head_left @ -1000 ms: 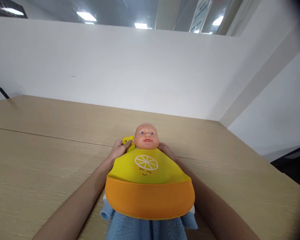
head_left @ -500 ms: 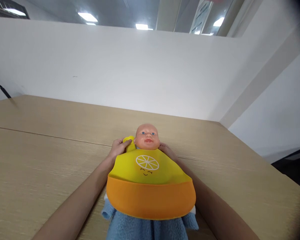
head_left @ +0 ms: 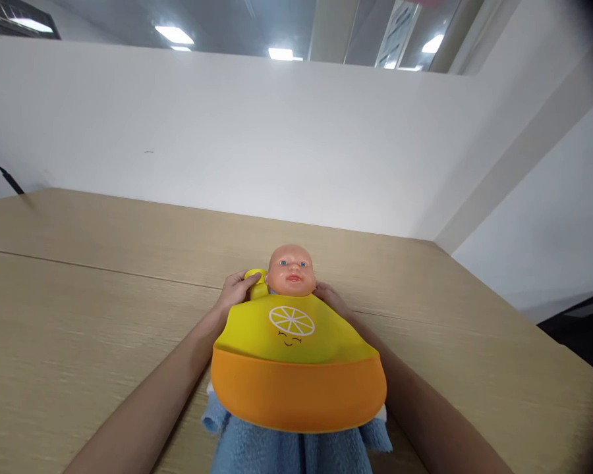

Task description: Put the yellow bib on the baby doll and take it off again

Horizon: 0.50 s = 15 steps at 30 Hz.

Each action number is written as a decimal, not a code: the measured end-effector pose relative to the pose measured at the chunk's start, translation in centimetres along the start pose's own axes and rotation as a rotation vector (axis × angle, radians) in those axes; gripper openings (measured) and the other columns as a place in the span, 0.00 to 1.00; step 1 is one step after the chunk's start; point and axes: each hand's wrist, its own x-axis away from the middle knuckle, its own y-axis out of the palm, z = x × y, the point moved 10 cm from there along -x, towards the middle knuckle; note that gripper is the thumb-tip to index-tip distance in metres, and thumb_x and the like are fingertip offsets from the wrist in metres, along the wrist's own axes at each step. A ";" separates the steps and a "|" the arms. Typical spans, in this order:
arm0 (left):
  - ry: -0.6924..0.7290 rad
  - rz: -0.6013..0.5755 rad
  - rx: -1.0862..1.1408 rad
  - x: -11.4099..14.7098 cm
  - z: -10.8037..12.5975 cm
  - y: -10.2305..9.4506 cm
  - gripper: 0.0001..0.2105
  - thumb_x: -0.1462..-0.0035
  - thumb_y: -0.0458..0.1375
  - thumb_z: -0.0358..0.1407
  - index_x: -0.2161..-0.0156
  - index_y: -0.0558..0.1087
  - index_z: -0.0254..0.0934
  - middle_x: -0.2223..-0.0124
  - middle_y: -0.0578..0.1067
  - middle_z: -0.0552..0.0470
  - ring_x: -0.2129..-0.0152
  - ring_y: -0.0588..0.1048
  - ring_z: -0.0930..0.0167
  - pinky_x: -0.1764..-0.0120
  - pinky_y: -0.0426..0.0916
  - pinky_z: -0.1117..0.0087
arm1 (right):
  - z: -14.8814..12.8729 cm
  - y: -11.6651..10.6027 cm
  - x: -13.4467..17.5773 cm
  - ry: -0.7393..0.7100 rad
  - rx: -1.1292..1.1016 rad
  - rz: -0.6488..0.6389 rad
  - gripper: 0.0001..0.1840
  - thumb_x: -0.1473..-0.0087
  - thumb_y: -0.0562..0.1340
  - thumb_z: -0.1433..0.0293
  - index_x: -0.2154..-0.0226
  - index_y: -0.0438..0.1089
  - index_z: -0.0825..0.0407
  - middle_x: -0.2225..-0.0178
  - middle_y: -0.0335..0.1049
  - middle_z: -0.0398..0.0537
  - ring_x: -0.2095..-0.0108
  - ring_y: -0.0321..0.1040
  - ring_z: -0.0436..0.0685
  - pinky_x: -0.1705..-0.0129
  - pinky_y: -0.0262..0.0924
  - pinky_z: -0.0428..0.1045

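A bald baby doll (head_left: pixel 291 266) in fuzzy blue clothes (head_left: pixel 286 451) lies face up, its head toward the wall. Over its chest spreads a yellow silicone bib (head_left: pixel 257 336) with a white citrus slice, a small smiling face and an orange catch pocket (head_left: pixel 299 395). Beside the doll's head, on the left, my left hand (head_left: pixel 236 289) pinches the bib's yellow neck strap, thumb on top. My right hand (head_left: pixel 330 296) reaches behind the doll's neck on the other side. Its fingertips are hidden there, so what they hold does not show.
A wood-grain table (head_left: pixel 103 329) with a thin seam lies under the doll. Behind it rises a white partition (head_left: pixel 257 138). A black cable (head_left: pixel 10 179) hangs at the far left, and a dark object (head_left: pixel 586 329) stands at the right edge.
The strap end in my left hand has tilted slightly and shifted a little to the right. The doll, the bib and my right hand look the same.
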 end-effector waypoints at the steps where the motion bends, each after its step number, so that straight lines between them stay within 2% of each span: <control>1: -0.003 -0.003 0.013 0.0 0.0 0.0 0.13 0.63 0.68 0.40 0.76 0.69 0.35 0.82 0.69 0.59 0.84 0.65 0.75 0.79 0.57 0.74 | -0.2 0.4 0.1 0.002 -0.033 -0.032 0.14 0.42 0.59 0.63 0.58 0.71 0.55 0.58 0.72 0.50 0.58 0.70 0.56 0.55 0.66 0.53; 3: -0.012 -0.012 0.034 0.1 0.1 0.1 0.12 0.62 0.67 0.39 0.76 0.70 0.35 0.81 0.70 0.58 0.84 0.67 0.75 0.78 0.57 0.73 | -0.6 1.0 0.3 0.004 -0.105 -0.089 0.13 0.45 0.59 0.64 0.62 0.73 0.55 0.61 0.75 0.51 0.59 0.71 0.57 0.57 0.65 0.52; 6: -0.029 -0.024 0.060 0.2 0.0 0.1 0.12 0.62 0.67 0.38 0.76 0.70 0.35 0.80 0.72 0.57 0.83 0.69 0.73 0.77 0.59 0.73 | -1.0 1.5 0.7 0.008 -0.191 -0.128 0.15 0.50 0.59 0.65 0.63 0.75 0.54 0.62 0.76 0.52 0.60 0.72 0.58 0.58 0.64 0.51; 15: -0.077 -0.090 0.166 -0.8 -1.2 -0.1 0.14 0.63 0.68 0.39 0.71 0.72 0.32 0.75 0.76 0.52 0.78 0.73 0.70 0.72 0.64 0.71 | -1.0 1.0 0.5 0.023 -0.287 -0.106 0.18 0.58 0.61 0.65 0.64 0.75 0.56 0.60 0.76 0.53 0.58 0.72 0.60 0.57 0.63 0.52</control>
